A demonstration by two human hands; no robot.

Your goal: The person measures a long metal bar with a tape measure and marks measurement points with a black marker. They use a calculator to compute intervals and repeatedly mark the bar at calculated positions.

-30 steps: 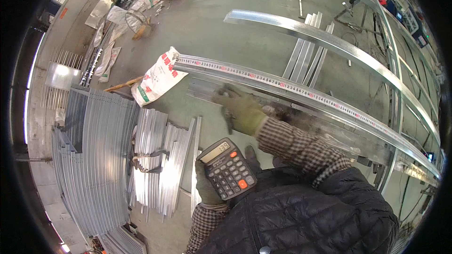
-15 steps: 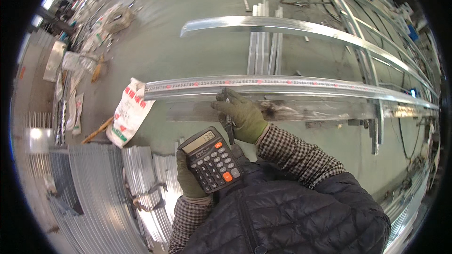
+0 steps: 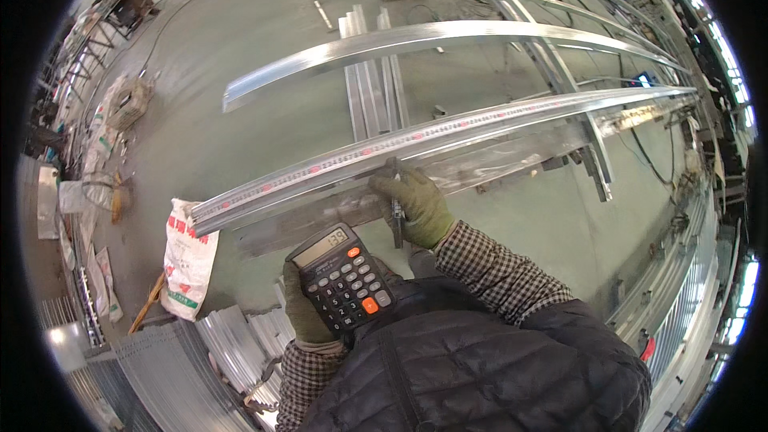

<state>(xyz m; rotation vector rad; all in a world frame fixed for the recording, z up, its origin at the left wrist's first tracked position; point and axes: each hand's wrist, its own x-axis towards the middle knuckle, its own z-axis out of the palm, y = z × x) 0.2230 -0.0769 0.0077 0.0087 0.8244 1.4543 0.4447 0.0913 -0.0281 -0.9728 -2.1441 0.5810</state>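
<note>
My left hand [image 3: 308, 312], in a dark olive glove, holds a black calculator [image 3: 338, 278] with grey and orange keys, its lit side up. My right hand [image 3: 420, 204], gloved alike, is closed around a slim dark tool [image 3: 397, 224] whose kind I cannot make out. The tool's upper end reaches close to the near edge of a long silvery metal profile [image 3: 288, 206]. A measuring tape [image 3: 344, 162] with red and black marks lies stretched along that profile. I cannot tell whether the tool touches the metal.
Beyond lies another long metal profile [image 3: 400, 36], across a support rail [image 3: 552, 64]. Shorter profiles [image 3: 364, 92] are on the floor behind. A white printed sack [image 3: 190, 260] hangs by the taped profile's left end. Stacked metal lengths [image 3: 172, 372] fill the lower left.
The view has swung, so the profiles now slant up to the right and sit further left. My right hand's tool now points more upright; the calculator stays in my left.
</note>
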